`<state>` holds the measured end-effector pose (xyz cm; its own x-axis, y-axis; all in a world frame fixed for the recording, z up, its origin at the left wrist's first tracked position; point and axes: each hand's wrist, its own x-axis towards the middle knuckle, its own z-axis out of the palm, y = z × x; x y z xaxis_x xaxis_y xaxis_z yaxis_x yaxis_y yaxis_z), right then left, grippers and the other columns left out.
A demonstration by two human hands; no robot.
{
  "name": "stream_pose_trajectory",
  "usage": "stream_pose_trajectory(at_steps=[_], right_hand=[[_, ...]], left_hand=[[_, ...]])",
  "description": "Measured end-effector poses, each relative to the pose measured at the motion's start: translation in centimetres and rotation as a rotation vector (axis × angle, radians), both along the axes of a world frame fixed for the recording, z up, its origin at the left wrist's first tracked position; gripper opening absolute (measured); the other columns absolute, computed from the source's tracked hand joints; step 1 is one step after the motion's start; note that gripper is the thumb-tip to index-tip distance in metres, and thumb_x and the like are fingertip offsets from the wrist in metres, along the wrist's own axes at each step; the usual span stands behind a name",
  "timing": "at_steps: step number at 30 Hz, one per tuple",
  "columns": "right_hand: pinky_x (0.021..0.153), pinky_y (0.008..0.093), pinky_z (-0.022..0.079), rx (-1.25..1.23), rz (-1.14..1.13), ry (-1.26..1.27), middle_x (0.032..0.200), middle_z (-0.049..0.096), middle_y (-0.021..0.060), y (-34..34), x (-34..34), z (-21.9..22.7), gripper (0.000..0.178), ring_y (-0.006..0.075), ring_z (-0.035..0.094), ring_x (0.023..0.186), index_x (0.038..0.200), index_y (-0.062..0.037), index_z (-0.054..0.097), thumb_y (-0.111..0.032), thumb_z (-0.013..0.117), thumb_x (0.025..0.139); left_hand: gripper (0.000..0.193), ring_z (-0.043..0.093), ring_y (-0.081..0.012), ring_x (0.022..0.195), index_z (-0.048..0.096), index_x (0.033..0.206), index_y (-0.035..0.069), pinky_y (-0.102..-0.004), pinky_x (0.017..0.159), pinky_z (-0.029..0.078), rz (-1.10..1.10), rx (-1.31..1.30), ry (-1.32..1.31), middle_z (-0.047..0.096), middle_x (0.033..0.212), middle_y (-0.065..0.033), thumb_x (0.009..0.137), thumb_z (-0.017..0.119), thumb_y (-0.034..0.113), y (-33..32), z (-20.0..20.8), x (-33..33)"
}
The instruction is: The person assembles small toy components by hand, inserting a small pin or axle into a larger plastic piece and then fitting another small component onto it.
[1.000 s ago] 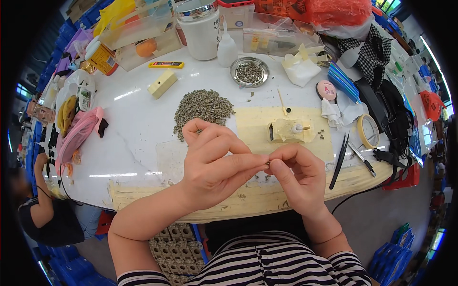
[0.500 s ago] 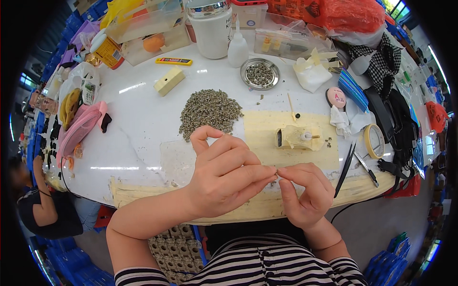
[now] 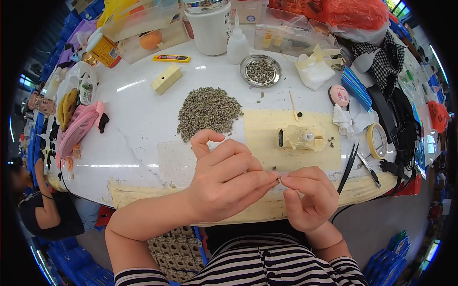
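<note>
My left hand (image 3: 226,181) and my right hand (image 3: 311,196) meet fingertip to fingertip above the near side of the table. Between them is a tiny grey metal part (image 3: 279,179), mostly covered by the fingers. The left thumb and forefinger pinch it, and the left little finger sticks up. My right forefinger reaches its other side, with the right thumb bent below. Beyond my left hand lies a heap of small grey metal parts (image 3: 210,113). A block wrapped in yellow tape (image 3: 300,137), with a thin pin pointing right, stands beyond my right hand.
A round metal dish (image 3: 245,78) holds more small parts, beside a white squeeze bottle (image 3: 237,47). At right are black tweezers (image 3: 348,168), a craft knife (image 3: 369,170) and a tape roll (image 3: 377,141). A cream block (image 3: 166,80) and pink mesh pouch (image 3: 81,125) sit left.
Both hands have shifted very slightly right, still meeting at the fingertips. The tiny metal part shows a little more between them. Slight changes across the table come from the head moving.
</note>
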<state>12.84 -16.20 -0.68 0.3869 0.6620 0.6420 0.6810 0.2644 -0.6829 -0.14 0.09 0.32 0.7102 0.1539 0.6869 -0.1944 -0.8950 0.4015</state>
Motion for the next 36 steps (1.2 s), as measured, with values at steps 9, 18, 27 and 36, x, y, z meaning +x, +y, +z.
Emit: stream_pose_trajectory(at_steps=[9, 18, 27, 36], right_hand=[[0.065, 0.0307, 0.055, -0.139, 0.028, 0.118, 0.086, 0.072, 0.0141, 0.08, 0.03, -0.23, 0.017, 0.0241, 0.069, 0.072, 0.099, 0.0016, 0.074, 0.001, 0.078, 0.083], [0.063, 0.0297, 0.053, -0.004, 0.017, 0.064, 0.087, 0.073, 0.0128, -0.16, -0.01, -0.49, 0.018, 0.023, 0.068, 0.072, 0.099, 0.0009, 0.073, 0.0, 0.079, 0.082], [0.064, 0.0297, 0.053, -0.053, 0.006, 0.06, 0.087, 0.073, 0.0133, -0.15, -0.02, -0.48, 0.019, 0.023, 0.068, 0.073, 0.101, 0.0017, 0.074, 0.001, 0.078, 0.082], [0.064, 0.0305, 0.053, -0.074, 0.001, 0.131, 0.086, 0.072, 0.0128, -0.11, -0.18, -0.6, 0.017, 0.023, 0.068, 0.072, 0.096, 0.0003, 0.073, 0.001, 0.08, 0.08]], left_hand=[[0.03, 0.056, -0.0129, 0.074, 0.079, 0.091, 0.017, -0.0403, 0.085, 0.03, -0.003, -0.008, -0.035, 0.063, 0.078, 0.01, 0.063, 0.091, 0.016, -0.16, 0.03, -0.12], [0.029, 0.056, -0.0133, 0.074, 0.078, 0.088, 0.017, -0.0404, 0.086, 0.029, 0.005, -0.003, 0.003, 0.062, 0.077, 0.0098, 0.062, 0.09, 0.015, -0.17, 0.0, 0.04], [0.028, 0.056, -0.0132, 0.074, 0.078, 0.089, 0.017, -0.0393, 0.084, 0.029, -0.001, -0.021, -0.027, 0.062, 0.077, 0.0101, 0.063, 0.09, 0.014, -0.06, -0.01, -0.04], [0.029, 0.056, -0.0136, 0.074, 0.078, 0.088, 0.017, -0.0396, 0.084, 0.028, -0.006, -0.011, -0.007, 0.062, 0.077, 0.0096, 0.062, 0.09, 0.014, -0.27, 0.16, -0.07]])
